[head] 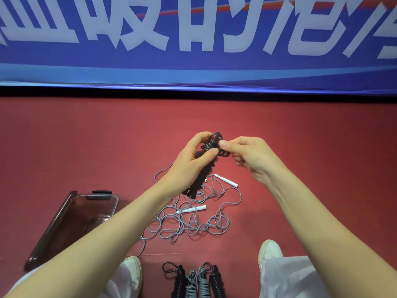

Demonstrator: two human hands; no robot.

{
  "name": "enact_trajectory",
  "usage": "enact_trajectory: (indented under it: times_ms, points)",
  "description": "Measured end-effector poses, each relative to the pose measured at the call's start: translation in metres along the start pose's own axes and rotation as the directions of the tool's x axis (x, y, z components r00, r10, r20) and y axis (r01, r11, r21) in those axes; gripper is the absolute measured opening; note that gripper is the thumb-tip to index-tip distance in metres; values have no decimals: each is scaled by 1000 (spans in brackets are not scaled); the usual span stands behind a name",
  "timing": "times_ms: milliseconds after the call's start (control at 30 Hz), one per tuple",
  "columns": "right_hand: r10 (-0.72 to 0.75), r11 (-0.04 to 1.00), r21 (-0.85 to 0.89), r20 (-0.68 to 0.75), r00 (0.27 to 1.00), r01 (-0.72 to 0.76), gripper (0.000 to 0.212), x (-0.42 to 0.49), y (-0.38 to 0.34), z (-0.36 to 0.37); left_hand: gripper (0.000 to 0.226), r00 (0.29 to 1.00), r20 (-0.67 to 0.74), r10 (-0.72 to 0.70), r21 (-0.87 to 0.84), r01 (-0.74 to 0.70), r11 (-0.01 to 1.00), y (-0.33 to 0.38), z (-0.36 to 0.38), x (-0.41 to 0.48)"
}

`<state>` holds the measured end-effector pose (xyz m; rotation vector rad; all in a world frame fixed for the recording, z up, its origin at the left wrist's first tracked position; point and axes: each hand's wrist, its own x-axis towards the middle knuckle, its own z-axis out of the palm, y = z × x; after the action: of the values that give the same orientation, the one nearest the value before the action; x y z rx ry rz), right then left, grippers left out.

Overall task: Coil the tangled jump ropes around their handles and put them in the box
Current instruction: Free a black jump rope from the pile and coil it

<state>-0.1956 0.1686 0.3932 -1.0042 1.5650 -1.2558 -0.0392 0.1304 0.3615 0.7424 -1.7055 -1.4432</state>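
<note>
A black jump rope [203,177], coiled tightly round its handles, is held upright in front of me above the floor. My left hand [193,155] grips the middle of the bundle. My right hand [245,153] pinches a loop of black cord at the bundle's top. Below on the red floor lies a tangled grey rope [193,220] with two white handles [226,181] [192,209]. A clear smoky plastic box [71,224] stands open on the floor at the left, partly hidden by my left forearm.
Several coiled ropes, black and grey [194,280], lie between my white shoes [134,269] [269,250] at the bottom edge. A blue banner with white characters [193,39] runs along the far edge of the floor.
</note>
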Motion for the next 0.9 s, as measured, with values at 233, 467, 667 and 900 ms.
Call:
enact_trajectory:
  times_ms: [233,467,667,900]
  points:
    - [-10,997,-75,59,998,14,19,0,3,-3,35,994,95,46,139,-59,988,7,-1,-5]
    - [89,995,37,70,994,-92,23,5,9,3,31,993,103,64,239,-87,967,-1,-5,-3]
    - [-182,978,70,-169,969,196,33,3,23,14,31,997,68,22,120,-30,992,-4,-3,-4]
    - [-166,955,252,24,986,155,15,7,24,19,31,991,-56,-123,-219,108,970,2,-4,1]
